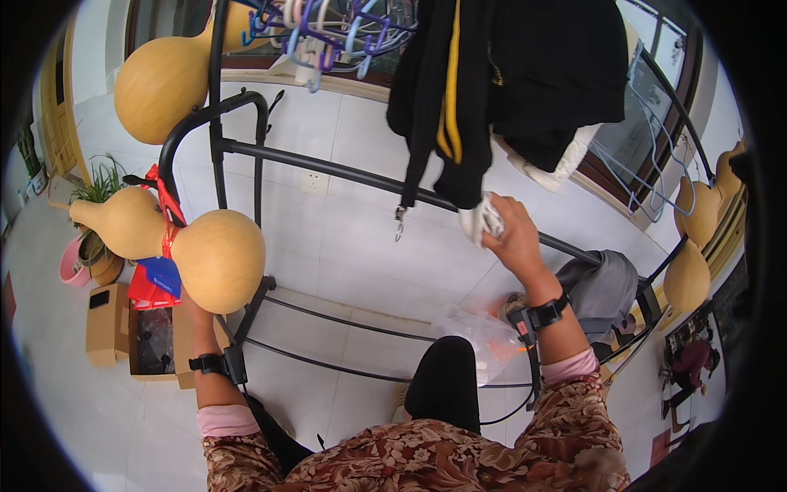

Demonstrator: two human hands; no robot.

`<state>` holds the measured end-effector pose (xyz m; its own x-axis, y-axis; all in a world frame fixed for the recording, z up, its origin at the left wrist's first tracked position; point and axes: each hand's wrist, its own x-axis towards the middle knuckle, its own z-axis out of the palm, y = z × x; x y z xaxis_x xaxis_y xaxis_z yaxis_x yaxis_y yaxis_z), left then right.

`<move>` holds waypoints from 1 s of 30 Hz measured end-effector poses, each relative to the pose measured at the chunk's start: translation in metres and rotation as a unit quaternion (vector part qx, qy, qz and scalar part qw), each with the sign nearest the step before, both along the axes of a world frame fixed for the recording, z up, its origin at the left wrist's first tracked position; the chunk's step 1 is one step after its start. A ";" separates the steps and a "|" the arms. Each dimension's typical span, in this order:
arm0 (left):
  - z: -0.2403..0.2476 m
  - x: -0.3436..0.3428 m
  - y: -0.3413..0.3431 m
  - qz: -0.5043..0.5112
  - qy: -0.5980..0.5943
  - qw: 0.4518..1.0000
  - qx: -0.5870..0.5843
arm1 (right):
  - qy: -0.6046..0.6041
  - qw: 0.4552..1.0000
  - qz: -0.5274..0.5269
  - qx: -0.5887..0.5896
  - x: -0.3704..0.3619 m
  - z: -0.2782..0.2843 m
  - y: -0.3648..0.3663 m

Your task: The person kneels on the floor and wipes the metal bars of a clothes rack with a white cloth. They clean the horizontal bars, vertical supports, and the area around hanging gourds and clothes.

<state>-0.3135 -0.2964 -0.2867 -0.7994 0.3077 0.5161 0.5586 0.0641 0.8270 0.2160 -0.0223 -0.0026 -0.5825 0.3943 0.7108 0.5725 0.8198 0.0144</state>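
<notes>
My right hand (515, 236) is closed around a crumpled white cloth (480, 221), beside the dark horizontal bar of a clothes rack (344, 174). Just above the cloth hang black garments (525, 74), one with a yellow stripe. On the left, my left hand (197, 310) reaches up behind a large tan gourd (220, 261). The gourd hides its fingers, so what it touches does not show. This gourd has a narrow waist tied with red ribbon (169, 215) and hangs by the rack's left end.
Plastic hangers (328, 33) crowd the rack's top. Another gourd (160, 86) hangs upper left, with more gourds (687, 275) at right. Cardboard boxes (108, 328) and a potted plant (98, 254) stand left. A grey cloth (602, 291) drapes the lower right; a person (693, 365) is beyond.
</notes>
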 end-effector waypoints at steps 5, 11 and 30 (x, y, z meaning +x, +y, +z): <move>0.000 -0.003 -0.006 0.016 0.029 0.999 -0.043 | -0.002 0.997 -0.079 -0.011 0.101 -0.006 0.026; 0.005 0.001 -0.014 0.018 0.057 0.994 -0.091 | -0.005 0.988 -0.149 -0.036 0.157 -0.009 0.051; 0.008 0.019 -0.013 0.078 0.203 0.948 -0.234 | -0.051 0.996 -0.036 0.060 -0.056 0.004 -0.004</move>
